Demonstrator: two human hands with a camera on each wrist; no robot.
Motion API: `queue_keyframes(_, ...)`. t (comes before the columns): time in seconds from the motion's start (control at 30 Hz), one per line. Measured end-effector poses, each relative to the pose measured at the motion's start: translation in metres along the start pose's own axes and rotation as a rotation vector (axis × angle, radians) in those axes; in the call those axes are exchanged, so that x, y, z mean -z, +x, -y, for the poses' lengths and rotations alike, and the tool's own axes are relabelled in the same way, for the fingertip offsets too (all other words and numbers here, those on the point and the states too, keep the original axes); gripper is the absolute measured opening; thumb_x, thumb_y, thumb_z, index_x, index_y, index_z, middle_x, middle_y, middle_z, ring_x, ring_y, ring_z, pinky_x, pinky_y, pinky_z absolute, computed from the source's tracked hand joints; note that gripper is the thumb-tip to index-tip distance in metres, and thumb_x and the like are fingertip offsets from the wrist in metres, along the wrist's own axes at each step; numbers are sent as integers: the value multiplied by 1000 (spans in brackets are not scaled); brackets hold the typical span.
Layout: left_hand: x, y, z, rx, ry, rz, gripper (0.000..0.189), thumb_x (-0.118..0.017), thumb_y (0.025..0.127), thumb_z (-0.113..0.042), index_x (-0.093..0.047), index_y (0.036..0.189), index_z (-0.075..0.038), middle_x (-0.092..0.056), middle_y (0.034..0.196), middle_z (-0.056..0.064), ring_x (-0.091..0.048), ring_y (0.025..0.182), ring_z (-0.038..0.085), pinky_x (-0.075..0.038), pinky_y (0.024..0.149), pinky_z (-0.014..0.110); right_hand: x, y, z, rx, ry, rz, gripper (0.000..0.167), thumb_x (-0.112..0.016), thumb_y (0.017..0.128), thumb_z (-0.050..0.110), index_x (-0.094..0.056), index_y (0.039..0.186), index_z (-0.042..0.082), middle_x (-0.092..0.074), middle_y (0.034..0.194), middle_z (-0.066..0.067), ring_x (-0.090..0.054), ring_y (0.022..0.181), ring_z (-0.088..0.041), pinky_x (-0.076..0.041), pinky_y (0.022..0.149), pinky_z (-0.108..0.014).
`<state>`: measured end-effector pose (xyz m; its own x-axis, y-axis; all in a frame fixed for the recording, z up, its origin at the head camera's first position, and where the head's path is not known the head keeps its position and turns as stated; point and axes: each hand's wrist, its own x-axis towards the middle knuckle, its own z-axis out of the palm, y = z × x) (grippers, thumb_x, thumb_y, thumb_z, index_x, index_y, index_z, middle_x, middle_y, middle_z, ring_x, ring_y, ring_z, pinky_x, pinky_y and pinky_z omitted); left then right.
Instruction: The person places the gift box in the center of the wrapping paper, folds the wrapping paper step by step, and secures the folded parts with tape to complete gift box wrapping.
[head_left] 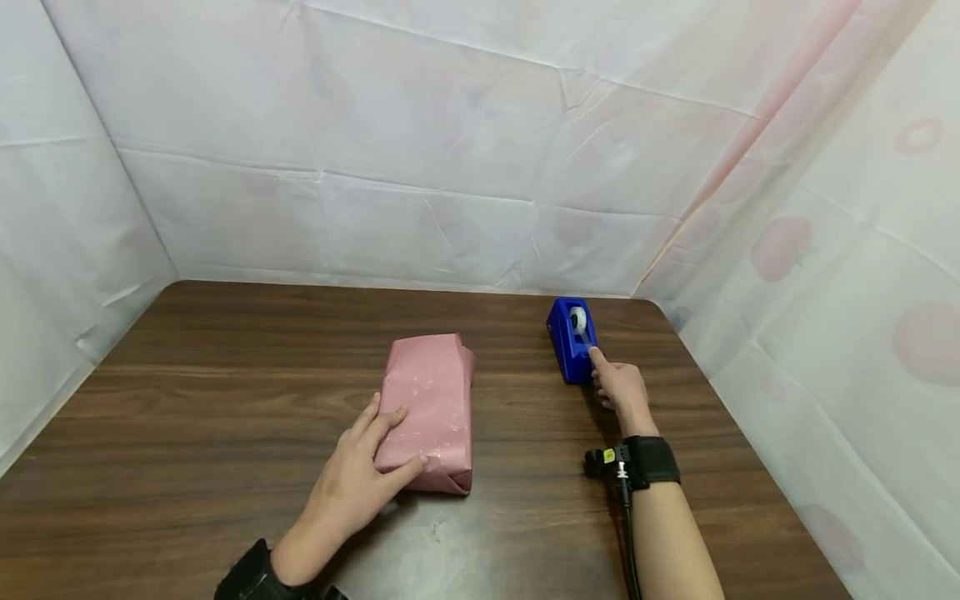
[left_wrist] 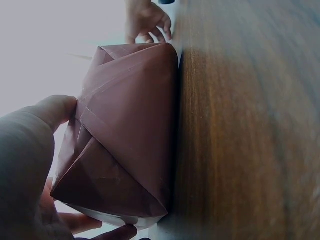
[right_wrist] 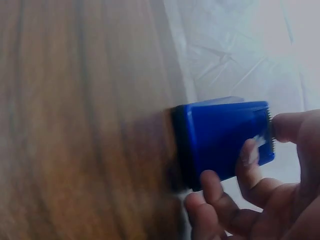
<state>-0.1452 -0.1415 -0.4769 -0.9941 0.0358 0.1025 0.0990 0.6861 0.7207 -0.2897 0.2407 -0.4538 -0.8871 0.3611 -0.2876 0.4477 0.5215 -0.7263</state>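
Observation:
A pink wrapped package lies on the table in the head view, its folded end filling the left wrist view. My left hand rests on its near left part with fingers spread, the thumb along the top edge at the near end. Far to the right stands a blue tape dispenser with a roll of clear tape. At its serrated cutter my right hand pinches the tape's loose end between thumb and index finger, the other fingers curled below.
The brown wood-grain table is bounded by pale sheets at the back and sides. The dispenser stands close to the table's back edge. A black strap with a small camera and cable sits on the right wrist.

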Motion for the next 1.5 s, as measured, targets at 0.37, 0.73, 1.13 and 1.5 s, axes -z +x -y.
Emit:
queue_keyframes(0.37, 1, 3, 0, -13, -4, -2, 77, -67, 75, -67, -51, 139, -29, -27, 158, 9, -38, 136, 39, -43, 93, 59, 7, -3, -2, 91, -4, 58, 49, -50, 97, 45, -61, 102, -2, -59, 86, -10, -55, 78, -22, -48, 68, -31)
queue_keyframes(0.73, 2, 2, 3, -19, 7, -7, 75, -67, 76, -66, -51, 139, -29, -27, 158, 11, -42, 131, 38, -46, 89, 56, -5, 3, -5, 182, -83, -66, 39, -54, 97, 38, -65, 101, 1, -65, 97, -18, -61, 71, -20, -44, 60, -28)
queue_keyframes(1.13, 0, 1, 3, -11, -1, -5, 75, -68, 75, -66, -51, 139, -29, -28, 158, 11, -42, 132, 38, -45, 90, 57, -8, -3, -5, 223, -150, -93, 30, -51, 99, 32, -57, 93, 4, -63, 87, -13, -56, 73, -21, -42, 58, -29)
queue_keyframes(1.5, -1, 1, 2, -10, 8, 3, 75, -68, 76, -65, -50, 139, -30, -27, 158, 10, -44, 129, 36, -46, 87, 55, -1, -7, 2, 219, -179, -59, 28, -51, 100, 30, -56, 92, 3, -54, 83, -8, -52, 79, -24, -42, 66, -32)
